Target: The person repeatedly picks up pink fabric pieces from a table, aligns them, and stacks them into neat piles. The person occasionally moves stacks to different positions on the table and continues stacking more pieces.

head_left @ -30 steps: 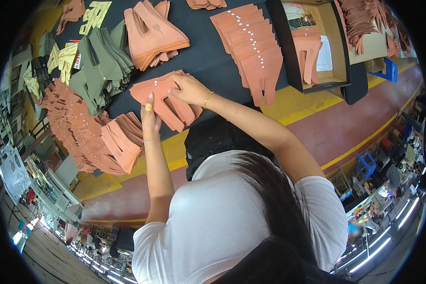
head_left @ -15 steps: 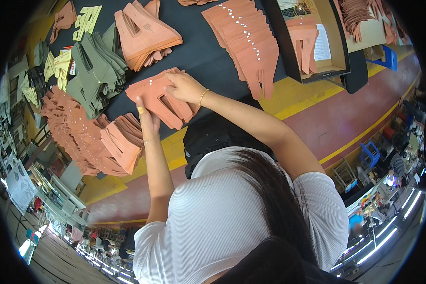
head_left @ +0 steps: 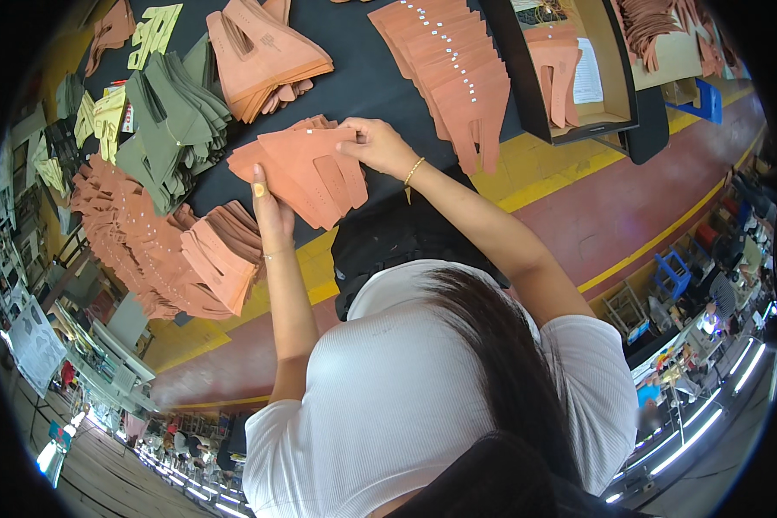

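My left hand (head_left: 273, 211) grips a small stack of flat, orange-brown cut pieces (head_left: 293, 168) by its near left edge, thumb on top and fingers underneath. At the stack's right side, my right hand (head_left: 380, 148) pinches the upper corner of the top slotted piece (head_left: 332, 177), which is fanned out rightward over the others. A small white sticker shows near its top edge. Beyond my hands lies a thicker pile of similar pieces (head_left: 268, 52). Close to my left wrist, another bundle of them (head_left: 220, 259) leans at the table's near edge.
A long overlapping row of stickered orange-brown pieces (head_left: 449, 78) lies right of centre. Farther right stands an open black box (head_left: 617, 95) holding pieces and paper. Green pieces (head_left: 168, 121), yellow pieces (head_left: 154, 36) and a big orange-brown heap (head_left: 125, 233) lie on the left.
My right hand has moved right and drawn the top piece out sideways from the stack. My left hand keeps its hold at the near left edge.
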Available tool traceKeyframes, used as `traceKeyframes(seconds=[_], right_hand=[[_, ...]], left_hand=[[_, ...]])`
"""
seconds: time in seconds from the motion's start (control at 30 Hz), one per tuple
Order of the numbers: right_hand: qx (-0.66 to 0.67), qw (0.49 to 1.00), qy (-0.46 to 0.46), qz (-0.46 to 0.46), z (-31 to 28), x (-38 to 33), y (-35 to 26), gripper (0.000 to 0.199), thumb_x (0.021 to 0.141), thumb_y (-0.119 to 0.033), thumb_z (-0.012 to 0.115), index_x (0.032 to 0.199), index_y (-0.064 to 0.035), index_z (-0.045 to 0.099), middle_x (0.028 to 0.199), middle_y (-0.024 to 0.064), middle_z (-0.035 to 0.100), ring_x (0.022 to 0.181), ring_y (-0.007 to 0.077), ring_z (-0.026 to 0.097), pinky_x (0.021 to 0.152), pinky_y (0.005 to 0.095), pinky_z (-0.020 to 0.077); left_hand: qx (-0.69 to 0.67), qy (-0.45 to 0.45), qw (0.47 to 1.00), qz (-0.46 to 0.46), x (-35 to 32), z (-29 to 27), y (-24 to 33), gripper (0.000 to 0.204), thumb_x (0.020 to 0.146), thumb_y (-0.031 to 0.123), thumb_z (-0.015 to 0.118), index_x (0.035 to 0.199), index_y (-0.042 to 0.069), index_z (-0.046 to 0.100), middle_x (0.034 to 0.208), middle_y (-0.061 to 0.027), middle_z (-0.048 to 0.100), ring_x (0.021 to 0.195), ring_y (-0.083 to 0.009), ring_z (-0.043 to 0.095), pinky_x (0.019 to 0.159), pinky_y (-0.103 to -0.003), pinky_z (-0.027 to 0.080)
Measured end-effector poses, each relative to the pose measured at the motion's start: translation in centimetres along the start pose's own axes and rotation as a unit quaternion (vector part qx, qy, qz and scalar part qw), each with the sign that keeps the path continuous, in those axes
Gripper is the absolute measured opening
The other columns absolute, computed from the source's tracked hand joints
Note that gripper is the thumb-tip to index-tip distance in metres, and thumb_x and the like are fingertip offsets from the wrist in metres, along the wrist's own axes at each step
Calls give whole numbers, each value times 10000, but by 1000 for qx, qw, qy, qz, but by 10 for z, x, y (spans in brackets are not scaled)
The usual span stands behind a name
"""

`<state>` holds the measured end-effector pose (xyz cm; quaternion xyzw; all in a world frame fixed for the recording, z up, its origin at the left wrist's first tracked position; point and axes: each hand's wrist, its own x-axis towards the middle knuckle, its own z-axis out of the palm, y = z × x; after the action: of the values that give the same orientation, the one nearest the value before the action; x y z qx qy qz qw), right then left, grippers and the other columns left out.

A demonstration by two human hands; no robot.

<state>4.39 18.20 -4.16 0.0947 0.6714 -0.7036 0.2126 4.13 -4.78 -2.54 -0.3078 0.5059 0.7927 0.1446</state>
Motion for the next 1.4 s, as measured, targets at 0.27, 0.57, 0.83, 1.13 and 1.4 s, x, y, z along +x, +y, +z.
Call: traceKeyframes(seconds=[0.27, 0.57, 0.83, 1.13, 1.4], right_hand=[[55, 997, 28, 42, 1, 5, 7, 292, 838, -155, 681, 1086, -5, 645, 973, 94, 705, 895, 152, 665, 806, 306, 520], [85, 994, 24, 57, 4, 3, 10, 279, 857, -140, 656, 1096, 0, 624, 990, 87, 684, 905, 142, 661, 821, 291, 519], [-120, 980, 70, -144, 8, -11, -9, 157, 898, -49, 621, 1051, -16, 634, 977, 49, 619, 919, 140, 637, 813, 268, 501], [-33, 993, 5, -114, -7, -28, -25, 167, 904, -70, 624, 1069, -44, 633, 1040, 61, 636, 982, 169, 625, 889, 308, 486], [-410, 879, 236, -55, -161, -69, -13, 154, 831, -51, 644, 986, -49, 644, 993, 151, 615, 930, 345, 607, 841, 416, 499]], left_hand=[[-24, 6, 1000, -3, 9, -4, -1, 467, 941, 254, 652, 1299, 45, 436, 1244, -101, 569, 1143, -217, 578, 989, -385, 494], [13, -15, 1000, 18, 2, 3, 3, 519, 908, 222, 692, 1287, 4, 412, 1228, -151, 564, 1118, -235, 593, 963, -367, 520], [534, 250, 792, 158, -7, 7, 8, 862, 821, 323, 789, 1442, -29, 306, 1277, -222, 436, 1083, -252, 515, 926, -380, 441], [254, -81, 962, 62, -33, 44, 41, 442, 875, 149, 737, 1234, -9, 533, 987, -55, 645, 880, -126, 607, 869, -265, 459], [302, -197, 933, -4, -52, 107, 17, 130, 892, 86, 696, 918, 68, 570, 735, 35, 594, 667, -51, 552, 623, -206, 430]])
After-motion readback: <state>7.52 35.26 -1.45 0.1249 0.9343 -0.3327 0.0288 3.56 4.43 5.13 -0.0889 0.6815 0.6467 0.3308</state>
